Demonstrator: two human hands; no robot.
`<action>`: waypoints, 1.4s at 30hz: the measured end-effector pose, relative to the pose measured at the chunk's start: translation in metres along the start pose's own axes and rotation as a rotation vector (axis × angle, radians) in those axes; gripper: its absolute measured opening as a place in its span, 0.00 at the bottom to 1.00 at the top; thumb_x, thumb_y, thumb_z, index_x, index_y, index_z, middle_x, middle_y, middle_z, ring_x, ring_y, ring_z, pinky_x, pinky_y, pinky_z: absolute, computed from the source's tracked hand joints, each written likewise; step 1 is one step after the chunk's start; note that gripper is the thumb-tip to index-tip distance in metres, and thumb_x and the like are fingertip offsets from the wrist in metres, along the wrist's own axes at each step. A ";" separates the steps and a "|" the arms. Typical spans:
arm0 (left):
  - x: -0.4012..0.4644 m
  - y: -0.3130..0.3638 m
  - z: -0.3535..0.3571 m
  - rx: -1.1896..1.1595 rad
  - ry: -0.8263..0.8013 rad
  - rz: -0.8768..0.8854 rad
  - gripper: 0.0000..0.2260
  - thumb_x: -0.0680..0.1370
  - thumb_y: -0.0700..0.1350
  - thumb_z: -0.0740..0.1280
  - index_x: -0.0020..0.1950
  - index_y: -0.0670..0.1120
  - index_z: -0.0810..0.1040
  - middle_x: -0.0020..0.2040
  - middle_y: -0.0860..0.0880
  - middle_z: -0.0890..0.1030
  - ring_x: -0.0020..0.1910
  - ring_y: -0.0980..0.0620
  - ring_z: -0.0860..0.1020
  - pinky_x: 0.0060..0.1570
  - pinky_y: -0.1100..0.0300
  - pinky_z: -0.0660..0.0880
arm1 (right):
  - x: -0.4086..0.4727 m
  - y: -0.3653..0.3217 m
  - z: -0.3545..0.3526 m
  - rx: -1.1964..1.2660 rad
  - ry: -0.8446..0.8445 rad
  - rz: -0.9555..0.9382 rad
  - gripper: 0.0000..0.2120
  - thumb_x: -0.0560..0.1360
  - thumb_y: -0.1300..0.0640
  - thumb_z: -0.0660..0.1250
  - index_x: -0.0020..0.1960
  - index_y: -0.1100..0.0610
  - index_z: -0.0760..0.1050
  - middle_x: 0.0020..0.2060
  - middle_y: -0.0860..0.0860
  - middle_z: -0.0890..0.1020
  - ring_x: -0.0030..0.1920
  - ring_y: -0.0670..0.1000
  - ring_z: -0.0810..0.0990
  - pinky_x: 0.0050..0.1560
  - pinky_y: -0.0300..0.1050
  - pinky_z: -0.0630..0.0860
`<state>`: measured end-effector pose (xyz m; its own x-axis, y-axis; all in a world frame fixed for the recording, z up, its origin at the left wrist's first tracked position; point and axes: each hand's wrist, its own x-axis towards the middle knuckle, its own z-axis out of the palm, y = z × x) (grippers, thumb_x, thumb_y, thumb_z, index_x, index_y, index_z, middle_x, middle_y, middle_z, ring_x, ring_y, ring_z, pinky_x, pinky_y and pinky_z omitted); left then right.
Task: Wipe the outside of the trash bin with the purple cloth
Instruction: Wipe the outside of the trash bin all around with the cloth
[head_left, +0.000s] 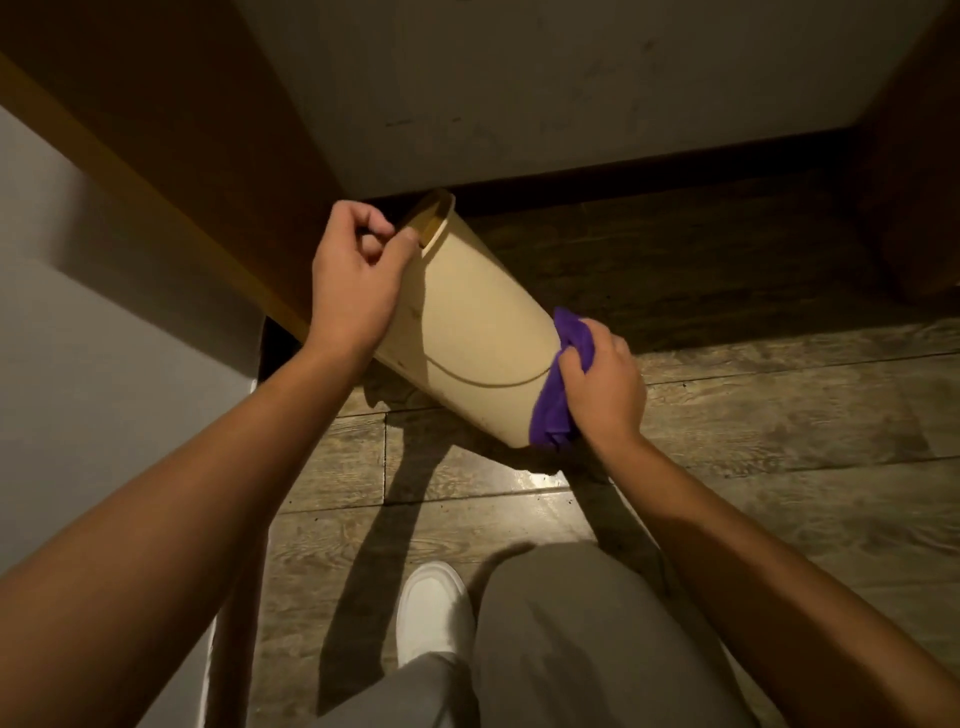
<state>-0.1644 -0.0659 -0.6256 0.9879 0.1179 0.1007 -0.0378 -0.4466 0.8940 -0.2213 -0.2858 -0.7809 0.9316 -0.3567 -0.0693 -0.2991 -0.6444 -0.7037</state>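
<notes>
A beige plastic trash bin (467, 322) is held tilted above the wooden floor, its open mouth pointing up and away toward the far wall, its base toward me. My left hand (353, 275) grips the bin's rim, thumb at the lip. My right hand (602, 379) holds a bunched purple cloth (558, 395) pressed against the bin's right side close to the base. Part of the cloth is hidden under my fingers.
A wooden cabinet edge (156, 208) runs diagonally on the left, close to the bin. A white wall (519, 78) with a dark skirting lies behind. My white shoe (434, 608) and grey trouser leg (571, 639) are on the plank floor (779, 415) below.
</notes>
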 end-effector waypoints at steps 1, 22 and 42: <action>-0.003 -0.001 0.000 0.006 0.005 0.025 0.02 0.80 0.47 0.65 0.48 0.53 0.73 0.44 0.56 0.78 0.44 0.65 0.77 0.45 0.60 0.75 | 0.000 0.006 -0.004 -0.006 -0.012 0.036 0.22 0.83 0.48 0.63 0.75 0.50 0.70 0.64 0.54 0.79 0.59 0.57 0.81 0.53 0.50 0.77; -0.024 -0.023 0.000 0.287 -0.211 0.042 0.24 0.84 0.60 0.55 0.44 0.46 0.83 0.44 0.43 0.84 0.43 0.44 0.80 0.44 0.43 0.79 | 0.006 -0.069 -0.040 0.278 0.071 -0.135 0.25 0.79 0.53 0.72 0.74 0.46 0.72 0.69 0.48 0.77 0.65 0.48 0.77 0.60 0.47 0.79; -0.025 -0.017 0.030 0.535 -0.126 0.228 0.27 0.84 0.61 0.51 0.49 0.44 0.83 0.38 0.45 0.83 0.37 0.46 0.79 0.39 0.48 0.76 | 0.013 -0.061 -0.007 0.387 0.116 -0.181 0.21 0.79 0.49 0.67 0.72 0.45 0.74 0.68 0.50 0.77 0.65 0.52 0.77 0.63 0.51 0.78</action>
<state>-0.1841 -0.0875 -0.6566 0.9753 -0.1249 0.1825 -0.2023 -0.8368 0.5087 -0.1922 -0.2559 -0.7334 0.9258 -0.3496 0.1438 -0.0135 -0.4106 -0.9117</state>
